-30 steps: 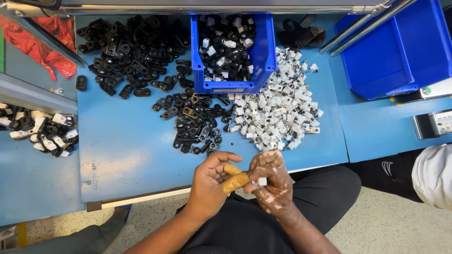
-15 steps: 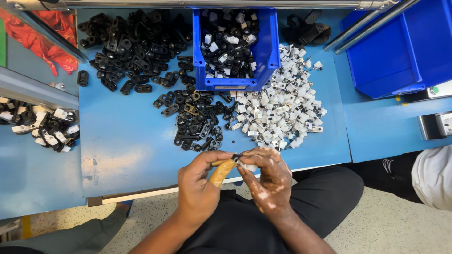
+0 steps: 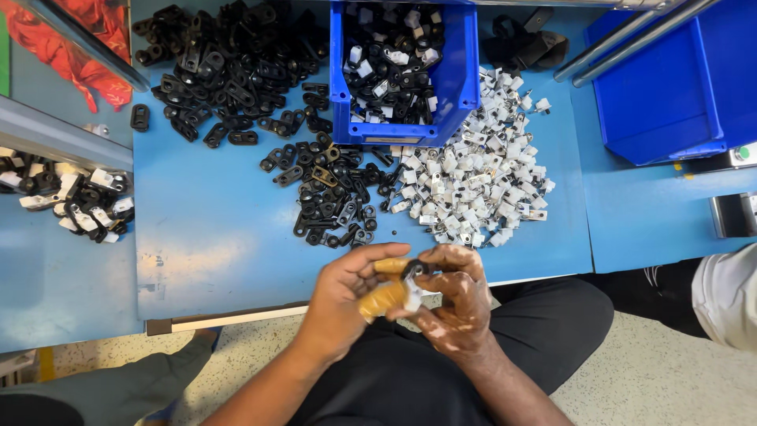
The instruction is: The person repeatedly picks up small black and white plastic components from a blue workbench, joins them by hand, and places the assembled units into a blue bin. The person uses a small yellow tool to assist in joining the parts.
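Note:
My left hand [image 3: 343,304] and my right hand [image 3: 453,304] meet just off the front edge of the blue table [image 3: 221,237], above my lap. Tan finger cots cover my left thumb and forefinger. Between the fingertips of both hands sits a small black plastic piece joined to a small white piece [image 3: 412,282]. Just beyond my hands lie a heap of small black parts [image 3: 335,197] and a heap of small white parts [image 3: 473,181].
A blue bin [image 3: 460,75] with mixed black and white parts stands at the table's far middle. A big pile of black parts [image 3: 229,63] lies far left. A larger blue bin [image 3: 670,87] sits right. Assembled pieces [image 3: 71,197] rest at left. Another person's sleeve [image 3: 729,296] shows right.
My hands have shifted slightly toward the table edge and turned the small pieces between the fingertips. The camera view has drifted a little; the heaps and bins stay put.

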